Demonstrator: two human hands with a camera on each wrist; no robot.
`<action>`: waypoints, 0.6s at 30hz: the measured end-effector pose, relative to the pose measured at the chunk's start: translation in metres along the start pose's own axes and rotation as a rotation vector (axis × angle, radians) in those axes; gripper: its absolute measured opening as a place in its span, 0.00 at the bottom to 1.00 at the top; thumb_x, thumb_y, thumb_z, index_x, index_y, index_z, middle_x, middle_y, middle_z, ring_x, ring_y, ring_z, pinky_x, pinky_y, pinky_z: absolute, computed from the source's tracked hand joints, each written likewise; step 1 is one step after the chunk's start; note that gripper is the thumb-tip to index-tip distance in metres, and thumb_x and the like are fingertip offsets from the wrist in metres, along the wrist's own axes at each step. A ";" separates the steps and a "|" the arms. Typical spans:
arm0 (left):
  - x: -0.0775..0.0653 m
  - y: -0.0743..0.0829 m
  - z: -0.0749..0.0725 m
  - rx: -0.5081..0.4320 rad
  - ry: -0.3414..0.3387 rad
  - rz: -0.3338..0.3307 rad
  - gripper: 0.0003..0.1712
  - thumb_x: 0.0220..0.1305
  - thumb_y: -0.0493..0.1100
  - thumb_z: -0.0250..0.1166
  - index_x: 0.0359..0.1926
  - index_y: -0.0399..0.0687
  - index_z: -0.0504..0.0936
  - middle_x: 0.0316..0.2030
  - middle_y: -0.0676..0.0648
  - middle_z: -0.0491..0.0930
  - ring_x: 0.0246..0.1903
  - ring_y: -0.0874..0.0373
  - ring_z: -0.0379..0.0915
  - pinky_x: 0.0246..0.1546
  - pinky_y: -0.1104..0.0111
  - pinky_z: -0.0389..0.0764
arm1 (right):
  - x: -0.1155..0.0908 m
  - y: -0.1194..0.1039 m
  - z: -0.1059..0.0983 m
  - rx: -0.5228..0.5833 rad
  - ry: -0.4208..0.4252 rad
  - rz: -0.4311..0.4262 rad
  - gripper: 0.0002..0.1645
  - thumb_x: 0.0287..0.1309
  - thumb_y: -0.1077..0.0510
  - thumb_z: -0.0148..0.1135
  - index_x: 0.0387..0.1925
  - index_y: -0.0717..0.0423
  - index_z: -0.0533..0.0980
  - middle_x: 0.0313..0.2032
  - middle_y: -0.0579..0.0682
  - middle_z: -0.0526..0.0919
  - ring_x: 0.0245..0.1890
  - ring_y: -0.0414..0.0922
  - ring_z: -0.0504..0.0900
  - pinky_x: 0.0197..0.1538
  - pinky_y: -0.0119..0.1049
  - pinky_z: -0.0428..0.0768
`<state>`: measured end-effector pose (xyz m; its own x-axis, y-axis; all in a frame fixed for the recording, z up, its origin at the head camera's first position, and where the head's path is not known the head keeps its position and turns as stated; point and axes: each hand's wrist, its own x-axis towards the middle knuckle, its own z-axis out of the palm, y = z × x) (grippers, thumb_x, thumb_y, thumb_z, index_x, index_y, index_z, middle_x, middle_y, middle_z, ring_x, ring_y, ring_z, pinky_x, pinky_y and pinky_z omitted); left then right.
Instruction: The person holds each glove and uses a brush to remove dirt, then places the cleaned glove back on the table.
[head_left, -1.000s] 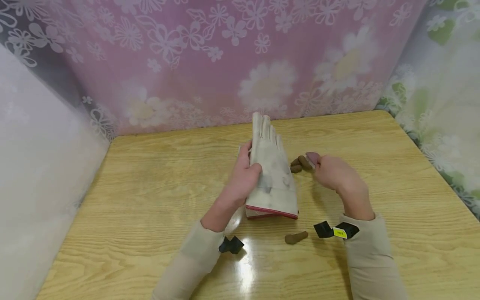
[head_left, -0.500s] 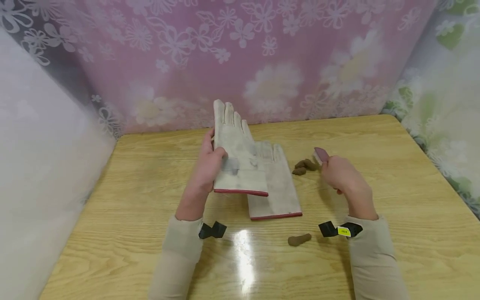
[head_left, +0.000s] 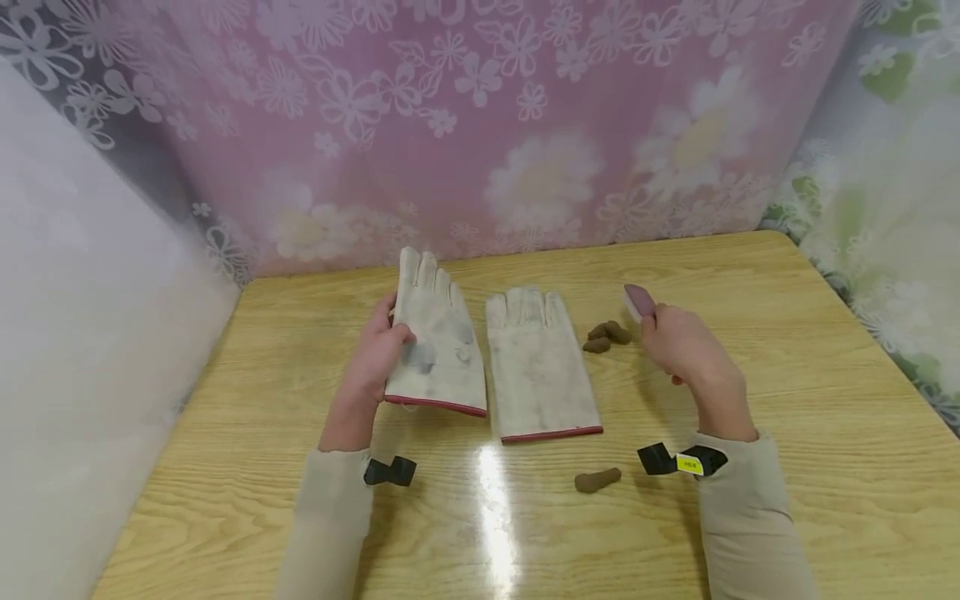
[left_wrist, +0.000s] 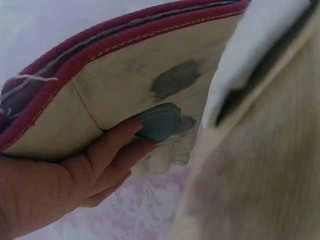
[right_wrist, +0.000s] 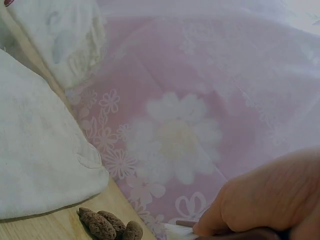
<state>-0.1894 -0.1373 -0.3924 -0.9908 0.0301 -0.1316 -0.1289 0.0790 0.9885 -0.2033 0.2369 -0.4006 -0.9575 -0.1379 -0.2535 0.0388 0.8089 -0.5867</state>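
Observation:
My left hand point(head_left: 375, 357) grips a stained off-white work glove point(head_left: 438, 354) by its side, tilted above the table's left-centre. In the left wrist view, fingertips point(left_wrist: 131, 126) lie on the glove's underside by a dark green patch point(left_wrist: 161, 122), below the red-edged cuff point(left_wrist: 82, 56). A second work glove point(head_left: 542, 367) lies flat to its right, fingers pointing away. My right hand point(head_left: 684, 346) holds a small brush point(head_left: 639, 302) with a maroon back and white bristles, raised right of that glove. Its handle is mostly hidden in the hand.
Several brown lumps point(head_left: 607, 333) lie in a cluster between the flat glove and the brush. Another long brown lump point(head_left: 597, 480) lies nearer the front of the wooden table point(head_left: 262, 400). A pink flowered curtain point(head_left: 420, 150) hangs behind the table's back edge.
The left hand has carried its glove left off the other one, so both gloves now show side by side. My right hand has shifted slightly right with the brush.

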 end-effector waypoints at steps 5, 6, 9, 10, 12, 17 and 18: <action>0.003 -0.017 -0.011 0.058 -0.026 -0.073 0.43 0.62 0.29 0.44 0.78 0.48 0.45 0.68 0.36 0.57 0.59 0.42 0.62 0.58 0.52 0.69 | -0.003 -0.003 0.000 0.003 0.002 0.004 0.34 0.74 0.52 0.28 0.68 0.76 0.52 0.37 0.67 0.71 0.18 0.50 0.73 0.20 0.43 0.77; 0.005 -0.021 -0.012 0.067 -0.042 -0.090 0.43 0.62 0.30 0.44 0.78 0.47 0.44 0.69 0.36 0.56 0.60 0.41 0.62 0.59 0.51 0.69 | -0.004 -0.003 0.000 0.002 0.003 0.004 0.35 0.74 0.52 0.28 0.69 0.76 0.52 0.39 0.68 0.72 0.18 0.50 0.73 0.20 0.43 0.77; 0.008 -0.030 -0.015 0.150 -0.089 -0.119 0.42 0.66 0.31 0.43 0.78 0.46 0.39 0.68 0.33 0.56 0.60 0.40 0.63 0.58 0.50 0.71 | -0.005 -0.004 0.000 0.005 0.007 0.002 0.35 0.74 0.52 0.29 0.69 0.77 0.51 0.42 0.71 0.71 0.18 0.50 0.73 0.20 0.43 0.77; 0.008 -0.033 -0.016 0.217 -0.089 -0.113 0.42 0.67 0.32 0.44 0.78 0.44 0.38 0.67 0.32 0.58 0.58 0.41 0.65 0.55 0.51 0.73 | -0.005 -0.004 0.000 0.005 0.008 0.001 0.35 0.74 0.52 0.29 0.69 0.77 0.50 0.43 0.72 0.71 0.18 0.50 0.73 0.20 0.43 0.77; 0.008 -0.036 -0.017 0.380 -0.083 -0.100 0.42 0.67 0.34 0.46 0.77 0.42 0.38 0.58 0.32 0.68 0.48 0.46 0.71 0.45 0.57 0.76 | -0.006 -0.005 -0.001 0.003 0.014 0.001 0.36 0.75 0.52 0.29 0.70 0.78 0.50 0.44 0.73 0.70 0.19 0.50 0.73 0.20 0.43 0.77; 0.005 -0.035 -0.013 0.742 -0.077 -0.126 0.44 0.63 0.35 0.50 0.76 0.37 0.39 0.21 0.48 0.67 0.18 0.58 0.59 0.20 0.68 0.65 | -0.007 -0.006 -0.004 -0.030 0.020 -0.012 0.36 0.75 0.52 0.28 0.68 0.80 0.50 0.39 0.71 0.71 0.18 0.51 0.73 0.20 0.43 0.76; 0.004 -0.034 -0.012 0.779 -0.085 -0.144 0.44 0.63 0.34 0.49 0.76 0.37 0.38 0.17 0.50 0.62 0.14 0.58 0.55 0.17 0.68 0.64 | -0.006 -0.006 -0.004 -0.035 0.020 -0.015 0.36 0.75 0.52 0.29 0.68 0.80 0.50 0.38 0.70 0.71 0.18 0.51 0.73 0.20 0.43 0.76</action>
<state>-0.1893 -0.1517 -0.4253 -0.9562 0.0399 -0.2901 -0.1590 0.7611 0.6289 -0.1989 0.2355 -0.3921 -0.9633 -0.1388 -0.2299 0.0151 0.8266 -0.5625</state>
